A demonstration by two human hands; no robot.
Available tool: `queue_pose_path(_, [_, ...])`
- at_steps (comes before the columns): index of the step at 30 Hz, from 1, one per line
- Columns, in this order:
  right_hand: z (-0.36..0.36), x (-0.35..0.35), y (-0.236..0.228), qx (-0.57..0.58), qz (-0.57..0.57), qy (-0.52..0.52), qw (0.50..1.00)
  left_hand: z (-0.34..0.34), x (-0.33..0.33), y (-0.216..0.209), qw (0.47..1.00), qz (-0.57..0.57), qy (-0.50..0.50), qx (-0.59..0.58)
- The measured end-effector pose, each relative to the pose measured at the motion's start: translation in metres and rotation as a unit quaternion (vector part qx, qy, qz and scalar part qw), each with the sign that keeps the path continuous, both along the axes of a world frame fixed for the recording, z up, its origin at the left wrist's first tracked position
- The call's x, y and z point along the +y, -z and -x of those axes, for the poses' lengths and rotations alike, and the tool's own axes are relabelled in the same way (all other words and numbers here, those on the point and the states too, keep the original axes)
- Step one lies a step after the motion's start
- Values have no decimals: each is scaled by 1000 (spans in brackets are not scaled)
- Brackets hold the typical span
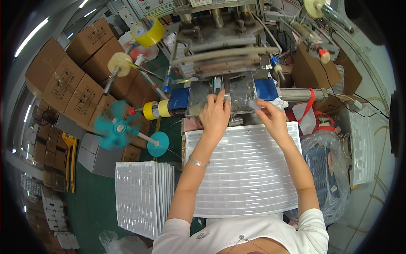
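My left hand (215, 116) reaches to the metal fixture (218, 86) in the middle of the machine bed. Its fingers are stretched out, with the fingertips at the fixture's near end; nothing shows in its grip. To the right, my right hand (272, 120) pinches a small translucent plastic piece (254, 104) between thumb and fingers, just above the bed's right part. Below both wrists lies a large white ribbed plastic tray (245, 169), its rows running crosswise. What the rows hold is too small to tell.
Overhead stands the press head (215, 36). Blue pads (265, 89) flank the bed, and yellow tape rolls (151, 110) sit at its left. A teal fan (119, 127) spins nearby. Stacked white trays (141, 197) and cardboard boxes (63, 86) stand left; a plastic-wrapped blue crate (319, 173) stands right.
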State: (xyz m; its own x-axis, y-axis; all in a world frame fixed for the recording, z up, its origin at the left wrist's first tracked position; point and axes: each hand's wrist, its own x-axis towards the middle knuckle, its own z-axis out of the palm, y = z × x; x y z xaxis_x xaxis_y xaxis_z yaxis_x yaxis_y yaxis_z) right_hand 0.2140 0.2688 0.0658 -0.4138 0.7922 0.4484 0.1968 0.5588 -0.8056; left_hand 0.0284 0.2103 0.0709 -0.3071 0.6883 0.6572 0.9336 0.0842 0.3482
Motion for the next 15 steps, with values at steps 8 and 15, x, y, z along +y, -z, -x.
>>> queue_pose_path(8, [31, 18, -14, -7, -176, 67, 982, 7, 49, -19, 989, 83, 31, 116])
queue_pose_path(15, [70, 47, -16, -98, -301, 92, 944, -15, -47, -12, 983, 51, 135, -115])
